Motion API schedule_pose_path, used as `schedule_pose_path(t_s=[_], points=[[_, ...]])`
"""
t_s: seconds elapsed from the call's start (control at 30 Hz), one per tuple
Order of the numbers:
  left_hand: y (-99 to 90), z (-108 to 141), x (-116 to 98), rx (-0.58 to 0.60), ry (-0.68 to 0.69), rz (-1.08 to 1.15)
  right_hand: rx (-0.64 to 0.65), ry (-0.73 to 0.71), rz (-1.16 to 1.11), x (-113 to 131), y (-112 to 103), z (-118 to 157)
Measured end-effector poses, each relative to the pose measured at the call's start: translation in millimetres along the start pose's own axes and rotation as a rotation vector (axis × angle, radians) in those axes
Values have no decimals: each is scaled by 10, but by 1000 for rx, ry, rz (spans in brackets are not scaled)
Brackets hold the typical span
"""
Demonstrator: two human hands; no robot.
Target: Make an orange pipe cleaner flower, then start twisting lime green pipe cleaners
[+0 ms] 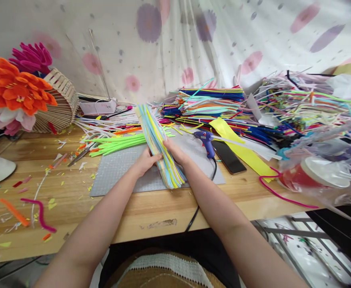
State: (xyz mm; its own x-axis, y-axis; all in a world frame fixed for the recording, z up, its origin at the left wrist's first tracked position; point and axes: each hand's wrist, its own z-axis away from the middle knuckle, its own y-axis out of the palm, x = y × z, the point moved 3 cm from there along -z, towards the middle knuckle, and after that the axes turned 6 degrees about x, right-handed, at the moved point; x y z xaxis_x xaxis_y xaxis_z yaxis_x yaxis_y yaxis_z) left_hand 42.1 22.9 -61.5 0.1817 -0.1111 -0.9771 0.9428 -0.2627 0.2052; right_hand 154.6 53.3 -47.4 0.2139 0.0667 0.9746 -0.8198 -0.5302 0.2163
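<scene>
A thick bundle of pastel pipe cleaners (160, 150), striped yellow, light blue and pink, slants across the middle between my hands. My left hand (147, 161) grips its left side, thumb lying over the front. On the other side, my right hand (175, 152) is wrapped along the bundle's right edge, its fingers partly hidden behind. Beneath it is a grey cutting mat (118, 172). Bright green pipe cleaners (118, 143) lie on the mat, left of the bundle. A purple hot glue gun (205, 143) rests to the right of my right hand.
A dark phone (229, 157) and a yellow strip (244, 148) lie right of the glue gun. Scissors (81, 156) and scraps are on the left, near a basket (63, 100) with fuzzy flowers. Pipe cleaner stacks (211, 102) line the back. A red-and-white cup (301, 176) stands right.
</scene>
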Motion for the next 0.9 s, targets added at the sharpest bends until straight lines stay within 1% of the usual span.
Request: schedule_pose_path(t_s=[0.03, 0.07, 0.1, 0.2, 0.3, 0.47, 0.63, 0.8, 0.83, 0.9], points=[[-20, 1, -23, -57, 46, -39, -3, -31, 23, 23, -5, 7], [-40, 1, -41, -82, 63, -65, -10, -48, 30, 33, -20, 11], [-57, 0, -51, -72, 48, -74, -18, -42, 17, 29, -43, 13], [-116, 1, -59, 17, -86, -23, -55, 45, -61, -34, -151, 9], [-208, 16, -81, 30, -171, 86, -98, 108, -128, -83, -269, 15], [-300, 47, -120, 135, -226, 217, -30, 126, -222, -77, -336, 44], [-355, 61, -105, 181, -252, 260, 27, 141, -260, -60, -305, 60], [-388, 55, -72, 231, -236, 275, 75, 136, -268, -45, -269, 71], [-390, 52, -70, 253, -225, 275, 84, 132, -266, -44, -264, 74], [-376, 48, -73, 344, -209, 290, 97, 118, -268, -42, -253, 79]])
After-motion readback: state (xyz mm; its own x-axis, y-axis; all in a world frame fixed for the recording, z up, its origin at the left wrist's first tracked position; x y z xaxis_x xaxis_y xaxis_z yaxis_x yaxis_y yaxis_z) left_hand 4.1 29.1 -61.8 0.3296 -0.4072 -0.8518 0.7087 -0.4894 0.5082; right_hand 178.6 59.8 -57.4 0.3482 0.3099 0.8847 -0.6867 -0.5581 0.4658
